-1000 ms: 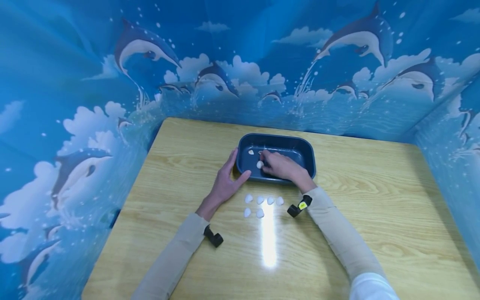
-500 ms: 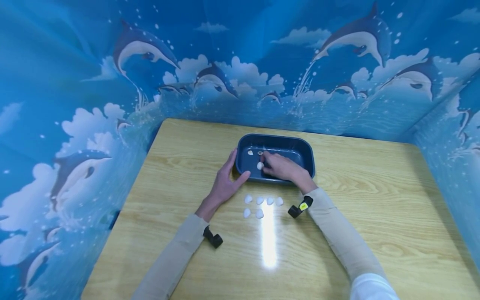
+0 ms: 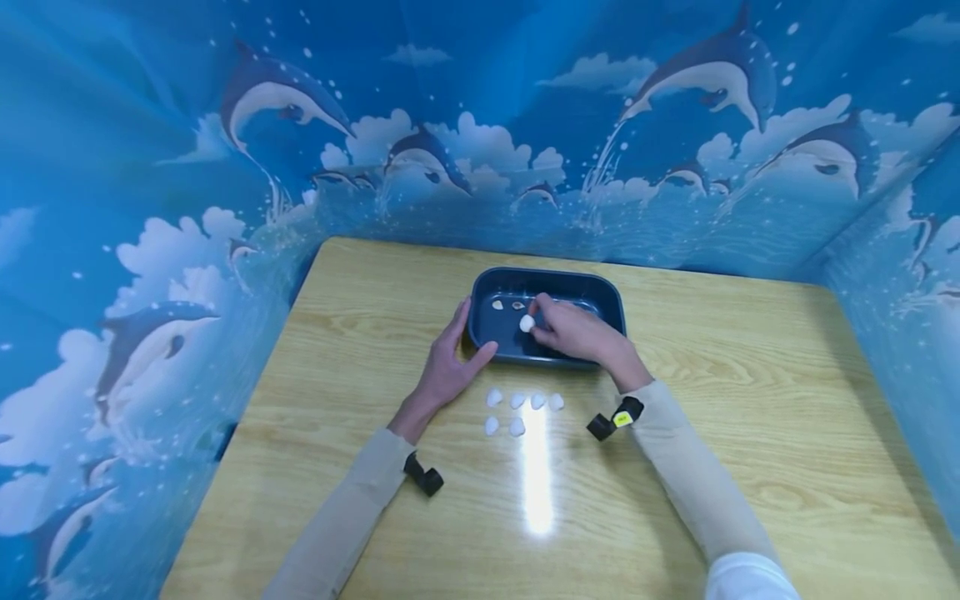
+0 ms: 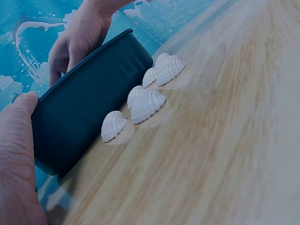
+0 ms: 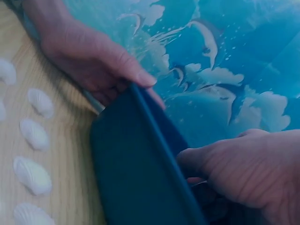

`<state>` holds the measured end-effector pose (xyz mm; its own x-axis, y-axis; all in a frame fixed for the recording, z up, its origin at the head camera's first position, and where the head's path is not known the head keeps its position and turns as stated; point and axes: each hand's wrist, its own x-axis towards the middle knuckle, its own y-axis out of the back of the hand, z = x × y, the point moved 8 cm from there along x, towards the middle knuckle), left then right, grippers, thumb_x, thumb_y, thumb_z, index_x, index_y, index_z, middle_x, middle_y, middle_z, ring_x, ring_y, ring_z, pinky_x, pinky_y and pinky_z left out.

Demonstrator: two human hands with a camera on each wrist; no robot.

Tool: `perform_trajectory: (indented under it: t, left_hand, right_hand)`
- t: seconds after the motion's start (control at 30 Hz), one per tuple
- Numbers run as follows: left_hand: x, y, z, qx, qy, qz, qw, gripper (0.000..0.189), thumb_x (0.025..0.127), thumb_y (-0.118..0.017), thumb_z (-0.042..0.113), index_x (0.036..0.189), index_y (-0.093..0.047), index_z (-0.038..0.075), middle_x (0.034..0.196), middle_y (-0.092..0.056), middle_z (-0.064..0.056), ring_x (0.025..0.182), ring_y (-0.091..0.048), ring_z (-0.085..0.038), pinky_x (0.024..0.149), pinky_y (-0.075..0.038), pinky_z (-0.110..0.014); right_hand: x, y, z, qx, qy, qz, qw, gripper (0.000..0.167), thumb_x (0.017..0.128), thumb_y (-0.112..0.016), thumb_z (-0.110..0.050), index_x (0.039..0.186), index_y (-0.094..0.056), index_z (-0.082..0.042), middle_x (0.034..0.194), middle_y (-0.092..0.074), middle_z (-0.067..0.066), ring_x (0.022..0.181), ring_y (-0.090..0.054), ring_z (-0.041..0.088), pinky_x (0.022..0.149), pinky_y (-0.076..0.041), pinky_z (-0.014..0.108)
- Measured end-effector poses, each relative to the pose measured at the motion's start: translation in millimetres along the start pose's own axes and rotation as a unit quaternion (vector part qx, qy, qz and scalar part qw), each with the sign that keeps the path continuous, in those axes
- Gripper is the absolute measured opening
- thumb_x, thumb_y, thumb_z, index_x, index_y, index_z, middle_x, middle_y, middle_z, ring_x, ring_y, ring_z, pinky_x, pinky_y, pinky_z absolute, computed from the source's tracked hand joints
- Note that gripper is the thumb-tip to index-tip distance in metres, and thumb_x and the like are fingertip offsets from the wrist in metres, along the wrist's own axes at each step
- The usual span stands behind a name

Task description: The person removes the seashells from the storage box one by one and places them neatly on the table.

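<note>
A dark blue rectangular tub [image 3: 611,304] stands on the wooden table. My left hand [image 3: 446,367] holds its near left corner, thumb at the front rim and fingers along the left end; in the left wrist view the thumb [image 4: 18,122] shows against the tub wall. Inside the tub my right hand [image 3: 577,332] pinches a white seashell [image 3: 527,323] between thumb and fingers. To the left of that hand lie a small pale shell [image 3: 497,305] and a brownish one [image 3: 518,306]. The tub wall hides the right fingertips in the right wrist view.
Several white ribbed shells [image 4: 149,104] lie in two rows on the table [image 3: 675,500] in front of the tub. A dolphin-printed backdrop [image 3: 480,167] rises behind the table and at its sides.
The right hand has raised the white seashell slightly from the tub floor, shifting a little right and away from the viewer. The left hand keeps its place at the tub.
</note>
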<state>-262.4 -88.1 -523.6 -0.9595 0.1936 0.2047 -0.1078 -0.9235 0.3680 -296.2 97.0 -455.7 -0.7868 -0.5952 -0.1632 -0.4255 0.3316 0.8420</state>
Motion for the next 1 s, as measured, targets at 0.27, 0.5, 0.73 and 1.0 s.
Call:
perform_trajectory:
  t: [0.27,0.5,0.73,1.0]
  left_hand:
    - [-0.9,1.5,0.3,0.002,0.000,-0.001,1.0000,0.093,0.099,-0.064,0.055,0.168,-0.017,0.014,0.175,-0.017,-0.009,0.160,-0.016,-0.018,0.129,-0.020,-0.044]
    - [-0.7,1.3,0.9,0.004,-0.003,0.000,1.0000,0.092,0.100,-0.065,0.053,0.168,-0.017,0.014,0.175,-0.017,-0.008,0.160,-0.016,-0.017,0.129,-0.020,-0.044]
    - [-1.1,1.5,1.0,0.001,-0.003,0.001,1.0000,0.092,0.100,-0.065,0.050,0.168,-0.018,0.012,0.174,-0.018,-0.010,0.160,-0.016,-0.017,0.129,-0.020,-0.043]
    - [-0.9,1.5,2.1,0.003,-0.001,0.001,1.0000,0.090,0.100,-0.067,0.044,0.168,-0.018,0.010,0.174,-0.018,-0.010,0.160,-0.016,-0.018,0.129,-0.020,-0.043]
  right_hand:
    - [-25.3,13,-12,-0.006,-0.002,0.027,0.9996,0.027,0.108,-0.055,-0.020,0.131,-0.054,-0.006,0.072,-0.057,0.000,0.058,-0.050,0.014,0.053,-0.042,0.031]
    - [-57.1,14,-27,-0.010,0.024,0.057,0.9980,0.027,0.107,-0.059,-0.019,0.130,-0.054,-0.005,0.069,-0.054,-0.005,0.053,-0.045,0.009,0.049,-0.039,0.027]
    - [-85.7,2,-37,-0.019,0.039,0.066,0.9969,0.027,0.106,-0.063,-0.016,0.128,-0.053,-0.005,0.065,-0.048,-0.009,0.050,-0.038,0.004,0.046,-0.035,0.023]
    - [-108.8,-21,-44,-0.041,0.050,0.065,0.9958,0.028,0.103,-0.067,-0.016,0.126,-0.054,-0.006,0.061,-0.040,-0.012,0.050,-0.032,0.000,0.046,-0.032,0.020]
